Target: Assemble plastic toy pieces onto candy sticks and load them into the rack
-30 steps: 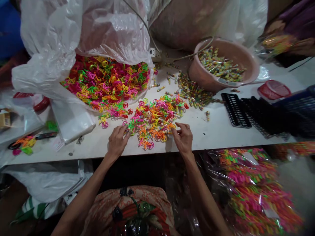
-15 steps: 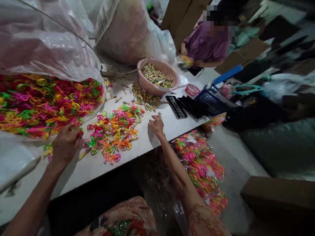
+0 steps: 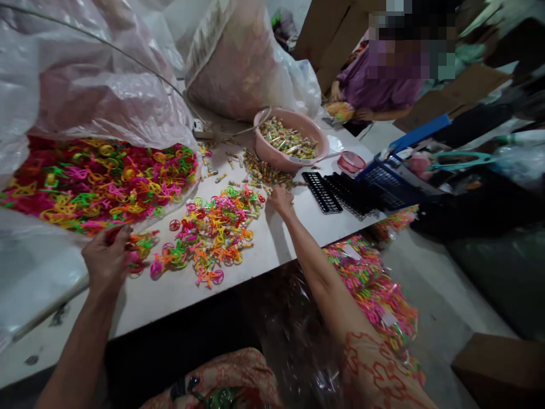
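Plastic pieces [image 3: 225, 227]: lay centre-left; seemed light, stiff, best pinched by a loop.
Small tubes [image 3: 261, 170]: lay upper centre; seemed slippery, best gripped mid-length.
Left hand [image 3: 106, 255]: curled, lower left; grasp was unclear.
Right hand [image 3: 281, 199]: bent near tubes; grasp unclear.

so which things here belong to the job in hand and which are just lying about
Seemingly in use:
bright plastic pieces, beside the left hand
small tubes, by the right hand
pink basin holding more tubes

Seemingly just lying about:
black slotted tray
red basket
blue basket
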